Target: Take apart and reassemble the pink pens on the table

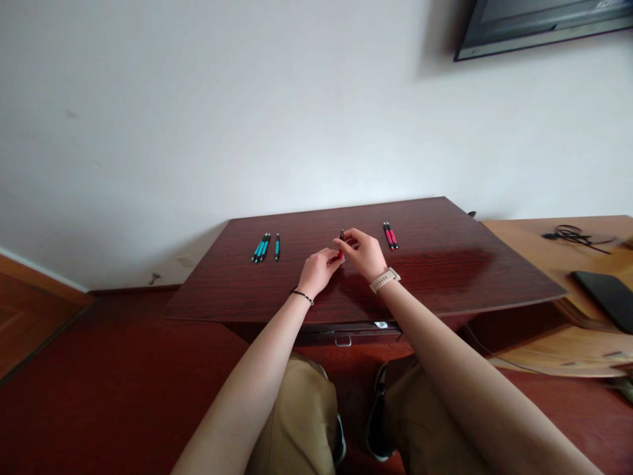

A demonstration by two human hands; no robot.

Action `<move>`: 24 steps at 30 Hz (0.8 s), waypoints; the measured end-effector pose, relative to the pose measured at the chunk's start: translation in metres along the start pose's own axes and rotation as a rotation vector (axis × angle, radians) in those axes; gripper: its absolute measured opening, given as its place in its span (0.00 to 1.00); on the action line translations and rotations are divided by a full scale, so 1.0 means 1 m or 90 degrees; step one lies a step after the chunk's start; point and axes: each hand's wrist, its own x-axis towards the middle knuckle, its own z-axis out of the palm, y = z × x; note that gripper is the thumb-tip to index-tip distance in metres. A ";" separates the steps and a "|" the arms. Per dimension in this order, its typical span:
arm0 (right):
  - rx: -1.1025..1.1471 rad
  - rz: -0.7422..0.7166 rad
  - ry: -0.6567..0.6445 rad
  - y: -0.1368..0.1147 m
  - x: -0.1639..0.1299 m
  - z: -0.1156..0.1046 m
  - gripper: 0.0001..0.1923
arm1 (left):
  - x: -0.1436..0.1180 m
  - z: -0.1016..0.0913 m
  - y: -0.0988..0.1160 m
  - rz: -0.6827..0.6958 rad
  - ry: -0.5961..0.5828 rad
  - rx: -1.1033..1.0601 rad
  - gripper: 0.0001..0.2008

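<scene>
Above the middle of the dark red-brown table, both hands meet at one red and black pen. The pen is held roughly upright, its dark end up. My right hand pinches it between thumb and fingers. Lower down, my left hand is closed at the pen's bottom end, which its fingers partly hide. A group of several turquoise pens lies to the left, with a single turquoise pen just beside it. Red pens with black ends lie side by side, right of my right hand.
A lighter wooden desk adjoins on the right, with a coiled black cable and a flat black device on it. The white wall stands behind the table, and a screen hangs at upper right. A drawer handle shows below the front edge.
</scene>
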 end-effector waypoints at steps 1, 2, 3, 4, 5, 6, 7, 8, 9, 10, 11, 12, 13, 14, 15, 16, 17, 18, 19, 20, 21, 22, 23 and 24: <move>0.002 -0.001 -0.005 0.000 0.000 0.000 0.13 | 0.000 0.000 0.000 0.002 0.001 -0.002 0.06; 0.005 0.000 -0.011 0.000 -0.001 -0.001 0.13 | 0.000 0.000 0.000 0.004 0.002 -0.006 0.06; 0.009 0.002 -0.016 0.000 -0.001 -0.001 0.13 | 0.000 0.000 -0.001 0.006 0.003 -0.010 0.06; 0.015 0.006 -0.019 0.000 -0.001 -0.001 0.13 | 0.000 0.000 -0.001 0.008 0.004 -0.013 0.06; 0.024 0.009 -0.021 0.000 -0.002 -0.002 0.14 | 0.000 0.000 0.000 0.009 0.003 -0.014 0.06; 0.039 0.012 -0.021 -0.001 -0.002 -0.002 0.16 | 0.000 0.000 0.000 0.012 0.003 -0.014 0.06; 0.059 0.012 -0.019 -0.001 -0.003 -0.003 0.18 | -0.001 0.000 0.000 0.015 0.002 -0.011 0.06; 0.083 0.008 -0.020 -0.002 -0.003 -0.004 0.20 | -0.001 0.000 0.000 0.018 0.003 -0.008 0.06; 0.109 -0.001 -0.023 -0.003 -0.004 -0.004 0.21 | -0.001 -0.001 0.000 0.020 0.004 -0.006 0.06; 0.134 -0.013 -0.030 -0.003 -0.004 -0.005 0.21 | -0.002 -0.001 -0.001 0.023 0.004 -0.004 0.06; 0.154 -0.025 -0.037 -0.004 -0.004 -0.005 0.20 | -0.002 -0.001 -0.001 0.025 0.005 -0.005 0.06; 0.168 -0.034 -0.041 -0.004 -0.004 -0.005 0.19 | -0.002 -0.001 -0.001 0.025 0.005 -0.006 0.06; 0.173 -0.037 -0.040 -0.004 -0.004 -0.005 0.18 | -0.002 -0.001 -0.001 0.024 0.004 -0.008 0.06; 0.170 -0.036 -0.033 -0.004 -0.004 -0.005 0.16 | -0.002 -0.001 -0.001 0.022 0.003 -0.008 0.06; 0.161 -0.031 -0.021 -0.003 -0.003 -0.004 0.15 | -0.002 -0.001 -0.001 0.019 0.001 -0.006 0.06; 0.148 -0.026 -0.009 -0.002 -0.003 -0.004 0.14 | -0.002 -0.001 0.000 0.017 0.000 -0.003 0.06; 0.136 -0.021 0.002 -0.001 -0.002 -0.003 0.13 | -0.002 -0.001 0.000 0.015 -0.002 -0.001 0.07; 0.125 -0.018 0.011 0.000 -0.001 -0.003 0.13 | -0.002 -0.001 0.001 0.014 -0.004 0.001 0.07; 0.115 -0.017 0.017 0.000 -0.001 -0.002 0.13 | -0.002 -0.002 0.001 0.013 -0.005 0.001 0.07; 0.107 -0.018 0.022 0.000 -0.001 -0.002 0.13 | -0.002 -0.002 0.001 0.012 -0.005 -0.001 0.07; 0.099 -0.019 0.027 0.000 -0.001 -0.002 0.14 | -0.002 -0.002 0.002 0.013 -0.005 -0.002 0.06; 0.093 -0.020 0.031 -0.001 -0.001 -0.002 0.14 | -0.002 -0.002 0.002 0.014 -0.004 -0.004 0.06; 0.091 -0.023 0.033 -0.002 -0.002 -0.002 0.15 | -0.001 -0.002 0.002 0.015 -0.002 -0.004 0.06; 0.097 -0.024 0.029 -0.003 -0.003 -0.003 0.16 | -0.001 -0.002 0.001 0.015 0.001 -0.004 0.07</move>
